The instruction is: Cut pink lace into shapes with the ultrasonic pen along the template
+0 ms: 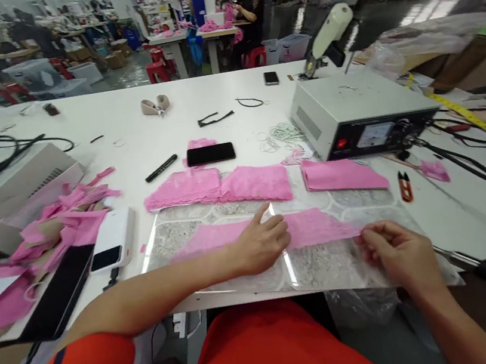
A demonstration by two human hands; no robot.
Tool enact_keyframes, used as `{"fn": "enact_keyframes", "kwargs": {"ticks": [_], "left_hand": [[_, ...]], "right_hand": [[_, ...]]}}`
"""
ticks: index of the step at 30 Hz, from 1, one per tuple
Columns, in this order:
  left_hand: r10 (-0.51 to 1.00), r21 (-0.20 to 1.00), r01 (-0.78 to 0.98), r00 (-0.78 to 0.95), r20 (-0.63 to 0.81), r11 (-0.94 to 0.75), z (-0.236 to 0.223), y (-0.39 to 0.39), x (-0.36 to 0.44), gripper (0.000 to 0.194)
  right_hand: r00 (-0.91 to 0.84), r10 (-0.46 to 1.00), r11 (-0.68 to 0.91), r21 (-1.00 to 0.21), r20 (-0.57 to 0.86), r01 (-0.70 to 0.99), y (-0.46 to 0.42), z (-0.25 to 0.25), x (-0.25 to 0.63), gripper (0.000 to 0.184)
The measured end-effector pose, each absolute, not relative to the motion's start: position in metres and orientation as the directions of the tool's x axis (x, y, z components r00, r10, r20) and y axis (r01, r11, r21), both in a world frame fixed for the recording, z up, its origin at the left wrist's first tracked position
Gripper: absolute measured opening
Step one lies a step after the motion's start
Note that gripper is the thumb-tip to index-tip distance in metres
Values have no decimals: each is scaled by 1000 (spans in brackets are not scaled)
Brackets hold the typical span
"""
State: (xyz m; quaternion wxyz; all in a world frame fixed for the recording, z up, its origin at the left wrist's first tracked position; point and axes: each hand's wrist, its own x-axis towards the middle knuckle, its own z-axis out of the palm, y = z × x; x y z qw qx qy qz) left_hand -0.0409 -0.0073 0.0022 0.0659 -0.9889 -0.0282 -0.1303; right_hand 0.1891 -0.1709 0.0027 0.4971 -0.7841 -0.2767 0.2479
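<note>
A flat pink fabric piece lies on a clear-covered, stone-patterned mat in front of me. My left hand rests on the middle of this piece, its fingers loosely bent and somewhat apart, gripping nothing. At the piece's right end, my right hand pinches its narrow tip between thumb and fingers. Just beyond the mat's middle lie pink lace-edged pieces side by side. A stack of smooth pink fabric sits to their right.
Red-handled thread snips lie right of the mat, near a grey control box with cables. A black phone and a pen lie beyond the fabric. Left are a white power bank and pink scraps. A person works behind.
</note>
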Motion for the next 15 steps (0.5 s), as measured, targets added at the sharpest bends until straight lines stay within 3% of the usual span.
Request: {"fn": "enact_keyframes", "kwargs": {"ticks": [3, 7, 12, 15], "left_hand": [[-49, -115, -24, 973, 227, -993, -1, -13, -53, 25], [-24, 24, -29, 984, 179, -999, 10, -8, -60, 34], [185, 239, 154, 976, 112, -959, 27, 8, -36, 26], [299, 296, 256, 948, 109, -920, 33, 27, 3, 20]], "right_hand": [[675, 727, -469, -812, -130, 349, -201, -9, 192, 33], [663, 748, -433, -737, 27, 519, -209, -1, 193, 29], [637, 757, -285, -803, 147, 524, -164, 12, 204, 25], [648, 739, -188, -868, 184, 460, -126, 14, 213, 26]]}}
